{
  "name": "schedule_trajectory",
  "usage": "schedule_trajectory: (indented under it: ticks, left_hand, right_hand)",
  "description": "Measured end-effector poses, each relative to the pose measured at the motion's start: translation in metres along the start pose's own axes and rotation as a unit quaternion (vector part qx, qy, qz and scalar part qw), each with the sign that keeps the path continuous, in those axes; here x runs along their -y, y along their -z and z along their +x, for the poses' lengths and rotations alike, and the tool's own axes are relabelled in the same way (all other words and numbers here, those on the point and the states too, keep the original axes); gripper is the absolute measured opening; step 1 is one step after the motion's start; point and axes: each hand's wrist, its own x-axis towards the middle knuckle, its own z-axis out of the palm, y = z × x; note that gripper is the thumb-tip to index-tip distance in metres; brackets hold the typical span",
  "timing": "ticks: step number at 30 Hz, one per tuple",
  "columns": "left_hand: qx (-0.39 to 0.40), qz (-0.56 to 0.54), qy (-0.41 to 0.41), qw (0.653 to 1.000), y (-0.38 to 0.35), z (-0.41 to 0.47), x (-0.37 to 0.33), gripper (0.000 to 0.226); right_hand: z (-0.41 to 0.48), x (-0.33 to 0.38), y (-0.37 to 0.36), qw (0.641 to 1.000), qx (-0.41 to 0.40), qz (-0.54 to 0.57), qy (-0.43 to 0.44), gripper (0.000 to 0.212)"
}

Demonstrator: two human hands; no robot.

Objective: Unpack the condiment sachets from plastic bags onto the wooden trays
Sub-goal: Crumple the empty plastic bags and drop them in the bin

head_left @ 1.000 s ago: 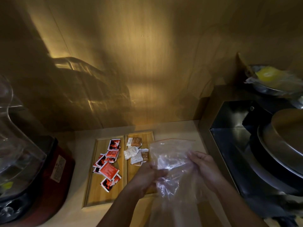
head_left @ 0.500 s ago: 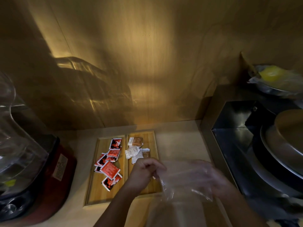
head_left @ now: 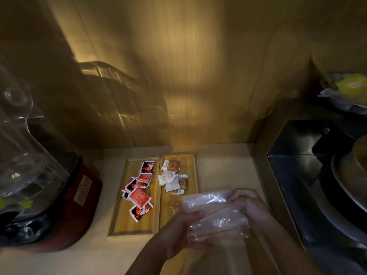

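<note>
Two wooden trays lie side by side on the counter. The left tray (head_left: 127, 219) holds several red sachets (head_left: 139, 187). On the right tray (head_left: 190, 167) lie several white and brown sachets (head_left: 172, 177). Both hands hold a clear plastic bag (head_left: 212, 211), folded flat, over the near end of the right tray. My left hand (head_left: 178, 235) grips its lower left part. My right hand (head_left: 250, 205) grips its right edge. I see no sachets inside the bag.
A red appliance with a clear plastic jug (head_left: 39, 185) stands at the left. A dark metal unit with a round pan (head_left: 317, 185) fills the right side. A wooden wall (head_left: 188, 76) closes the back. A foil dish with something yellow (head_left: 349, 90) sits upper right.
The bag hung upright and loose between my hands a second ago. It is now folded down into a flat strip, and both hands have come lower and closer together.
</note>
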Motion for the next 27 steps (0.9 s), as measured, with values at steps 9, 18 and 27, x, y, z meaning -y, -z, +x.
schedule_trajectory:
  ticks: [9, 18, 27]
  left_hand:
    - [-0.260, -0.002, -0.057, 0.964, 0.039, -0.039, 0.037, 0.015]
    - [-0.294, -0.004, -0.122, 0.948, 0.092, -0.108, 0.071, 0.010]
    - [-0.385, -0.127, -0.076, 0.911, 0.194, -0.221, 0.146, 0.007]
  right_hand:
    - [-0.021, -0.031, -0.063, 0.982, 0.141, 0.046, -0.117, 0.045]
    - [-0.070, -0.066, -0.140, 0.989, 0.113, -0.077, -0.053, 0.044]
    - [-0.123, -0.147, -0.272, 0.978, 0.109, -0.179, -0.017, 0.037]
